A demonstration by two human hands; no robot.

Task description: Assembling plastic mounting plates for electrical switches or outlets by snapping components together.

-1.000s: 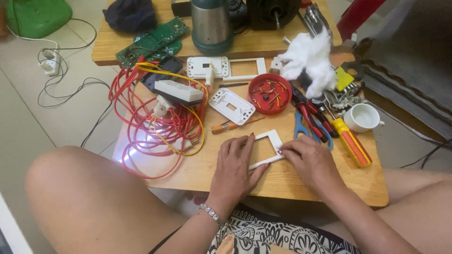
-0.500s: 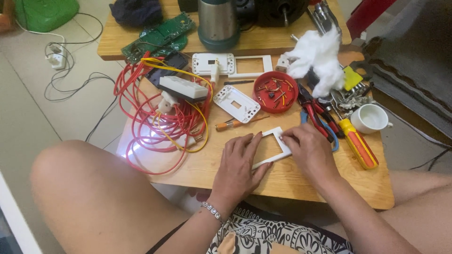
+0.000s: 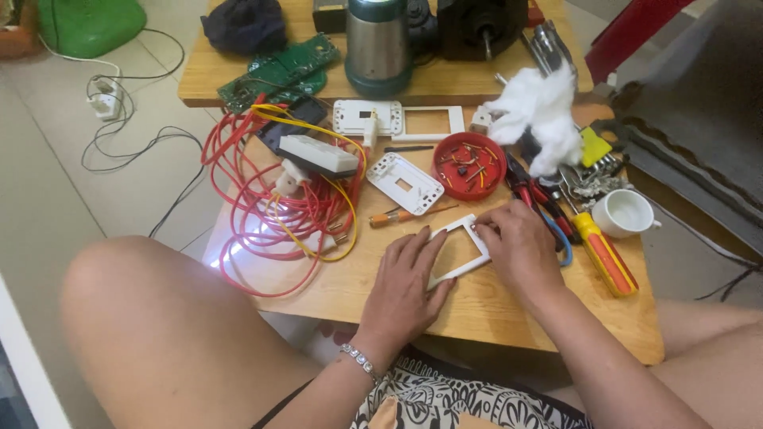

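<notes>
In the head view, your left hand (image 3: pixel 405 278) lies flat on the low wooden table (image 3: pixel 493 310), its fingers spread and released, the fingertips pressing the left side of the white rectangular plastic switch frame (image 3: pixel 458 251). Your right hand (image 3: pixel 520 246) is at three o'clock from the frame, its fingers curled over the frame's right edge and pinching it near the upper corner. The frame itself rests on the table, near the front middle, slightly turned. At eleven o'clock from the frame lies a small screwdriver with orange handle (image 3: pixel 397 216), and just beyond it a white plastic switch back plate (image 3: pixel 404 183). At twelve o'clock stands a round red plastic bowl (image 3: pixel 469 165) with small screws and bits inside. At nine o'clock a tangle of red and yellow wires (image 3: pixel 270 206) spreads over the table's left end, with a white switch block (image 3: pixel 318 155) on top. At three o'clock, just beside your right hand, lies a large screwdriver with orange and yellow handle (image 3: pixel 606 254), and near it a small white cup (image 3: pixel 624 213). At one o'clock is a white cotton wad (image 3: pixel 540 119).
</notes>
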